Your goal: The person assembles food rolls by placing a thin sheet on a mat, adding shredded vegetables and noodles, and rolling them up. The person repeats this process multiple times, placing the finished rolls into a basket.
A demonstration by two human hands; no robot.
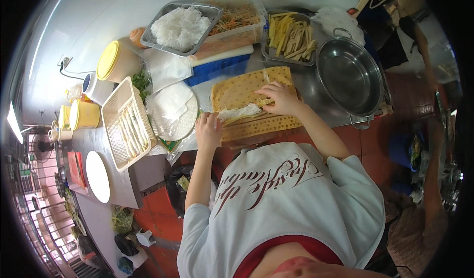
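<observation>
Yellow strips (265, 102): partly covered by the right hand (279, 99)
Shredded vegetables (239, 19): partly hidden — noodle tray (216, 15) overlaps
Black bag (173, 180): partly behind the left forearm (198, 182)
Co-worker (412, 234): blurred — cut off at the dark rim

Bright, cool light fills the middle of the view, where shadows stay soft. A glowing tube (15, 122) shines at far left, and pale glare washes the barred window (43, 219). Highlights dot the metal pan (348, 75). The right side is dimmer and softer — fisheye edges bow into black corners.
</observation>
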